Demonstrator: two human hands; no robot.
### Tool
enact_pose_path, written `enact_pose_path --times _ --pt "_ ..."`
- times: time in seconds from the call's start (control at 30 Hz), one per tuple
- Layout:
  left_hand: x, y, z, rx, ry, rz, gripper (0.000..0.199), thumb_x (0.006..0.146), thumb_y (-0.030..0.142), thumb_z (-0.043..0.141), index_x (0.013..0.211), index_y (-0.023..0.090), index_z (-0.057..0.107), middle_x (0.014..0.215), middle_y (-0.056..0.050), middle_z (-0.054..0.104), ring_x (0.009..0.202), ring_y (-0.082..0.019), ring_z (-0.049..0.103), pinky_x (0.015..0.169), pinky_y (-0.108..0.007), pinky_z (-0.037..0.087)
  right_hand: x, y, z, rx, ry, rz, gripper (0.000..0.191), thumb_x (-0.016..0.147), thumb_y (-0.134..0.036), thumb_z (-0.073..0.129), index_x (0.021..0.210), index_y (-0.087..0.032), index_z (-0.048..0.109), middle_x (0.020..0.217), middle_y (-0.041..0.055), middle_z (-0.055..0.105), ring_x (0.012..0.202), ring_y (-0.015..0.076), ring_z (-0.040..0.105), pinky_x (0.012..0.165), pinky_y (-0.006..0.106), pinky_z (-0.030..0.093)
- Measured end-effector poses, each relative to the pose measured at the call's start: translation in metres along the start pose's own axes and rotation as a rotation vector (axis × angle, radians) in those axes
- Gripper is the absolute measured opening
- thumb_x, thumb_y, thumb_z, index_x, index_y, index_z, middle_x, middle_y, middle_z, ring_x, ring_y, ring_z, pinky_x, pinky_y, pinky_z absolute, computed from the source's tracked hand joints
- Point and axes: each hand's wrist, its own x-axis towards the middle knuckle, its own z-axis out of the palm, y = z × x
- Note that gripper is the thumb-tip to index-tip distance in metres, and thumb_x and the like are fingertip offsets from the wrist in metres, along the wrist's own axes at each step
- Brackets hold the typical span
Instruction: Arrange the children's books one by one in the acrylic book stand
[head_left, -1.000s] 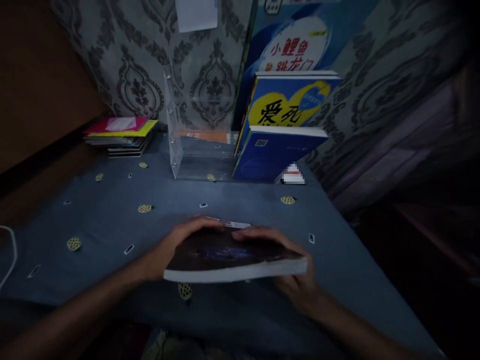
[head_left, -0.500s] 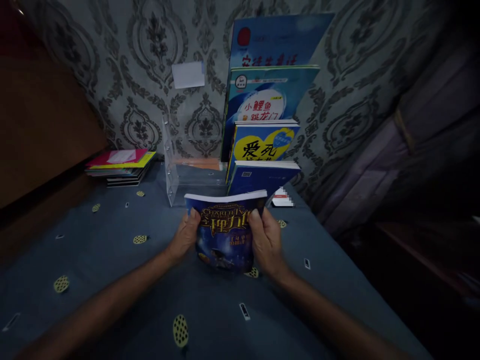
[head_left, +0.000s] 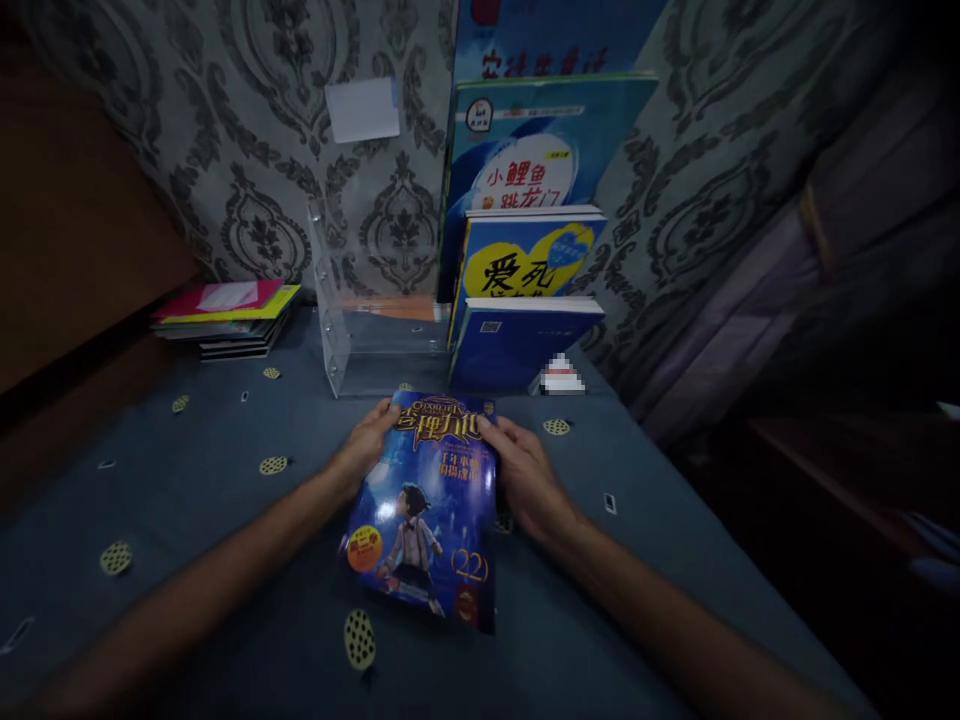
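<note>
A blue paperback book (head_left: 427,510) with gold title lettering, a cartoon figure and the number 22 on its cover is held above the cloth. My left hand (head_left: 371,445) grips its upper left edge, and my right hand (head_left: 521,465) its upper right edge, thumbs on the cover. Just beyond stands a clear tiered acrylic rack (head_left: 335,345). In the rack's right half, a dark blue book (head_left: 517,345) is at the front, with a yellow and blue book (head_left: 525,260), a teal book (head_left: 525,150) and a taller blue book (head_left: 555,35) stepped up behind it.
A stack of thin books (head_left: 232,310) lies at the back left, near a brown panel (head_left: 82,190). Patterned cloth (head_left: 240,540) covers the surface. A white card (head_left: 364,110) is on the wallpaper, and a gathered curtain (head_left: 765,290) hangs at the right.
Both hands have tipped the book down toward me, so its whole front cover now shows. The view has dipped and shifted slightly, and the rack's books appear higher.
</note>
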Motion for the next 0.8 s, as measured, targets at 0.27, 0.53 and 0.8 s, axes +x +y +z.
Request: enact_pose_path --times 0.27,0.53,0.8 --pt "0.002 -0.003 -0.012 0.191 -0.098 -0.006 0.043 0.095 0.043 0.054 0.131 0.020 0.058 0.115 -0.009 0.074 0.100 -0.023 0.071 0.088 -0.037 0.057 0.011 0.019 -0.022 -0.151 0.064 -0.080 0.046 0.065 -0.046 0.082 0.098 -0.021 0.063 0.073 -0.0040 0.066 0.059 0.0138 0.065 0.045 0.024 0.054" --pt "0.019 0.021 -0.021 1.042 -0.197 0.276 0.040 0.101 0.039 0.039 0.125 0.022 0.067 0.115 -0.007 0.073 0.109 -0.027 0.067 0.099 -0.040 0.049 0.009 0.024 -0.035 -0.478 -0.132 -0.066 0.023 0.075 -0.041 0.068 0.071 -0.019 0.065 0.056 -0.0033 0.060 0.045 0.0109 0.054 0.042 0.024 0.045" --pt "-0.033 0.024 0.024 1.506 -0.134 0.481 0.033 0.102 0.039 0.047 0.122 0.018 0.063 0.122 -0.012 0.063 0.113 -0.028 0.058 0.097 -0.043 0.049 0.010 0.020 -0.042 -0.783 -0.073 -0.285 0.021 0.083 -0.034 0.059 0.074 -0.019 0.070 0.063 -0.0013 0.064 0.058 0.0138 0.053 0.057 0.027 0.040"
